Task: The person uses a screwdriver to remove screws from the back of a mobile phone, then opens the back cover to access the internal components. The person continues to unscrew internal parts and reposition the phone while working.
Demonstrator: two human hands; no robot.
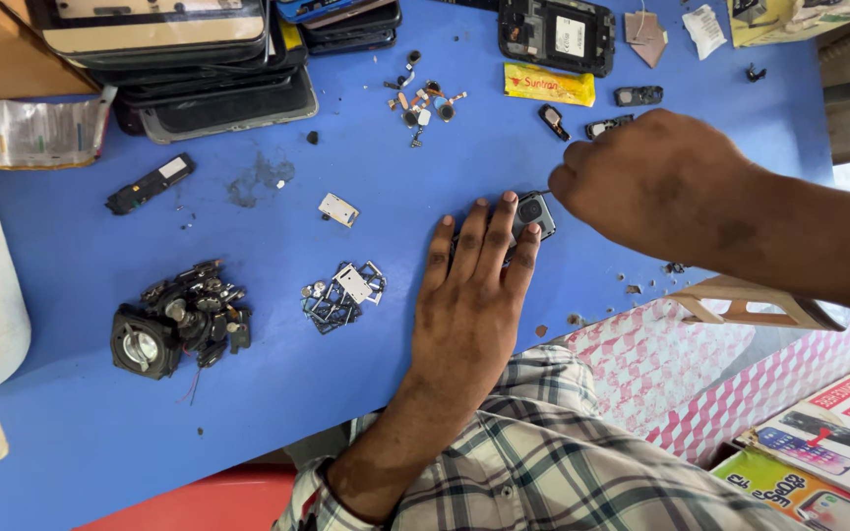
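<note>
Small dark camera module sits on the blue desk, approx. mid-desk, pinned under the fingertips of the left hand. That hand lies flat, fingers spread, pressing down, not closed around anything. Right hand is just right of the module, fingers curled in toward its edge; whether they pinch a tool or the part itself can't be told, the knuckles hide the tips.

To do this well, IMO: keep the left fingertips low and steady so the module can't skid, and work the right fingers at the exposed edge w/ small, light moves. The part looks tiny and prob. fragile.

Left of the module: a small pale plate, then a cluster of metal frames, and further left a heap of dark speaker parts. Above the module: loose small components and a yellow sachet. Far upper left of it, a stack of phones.
</note>
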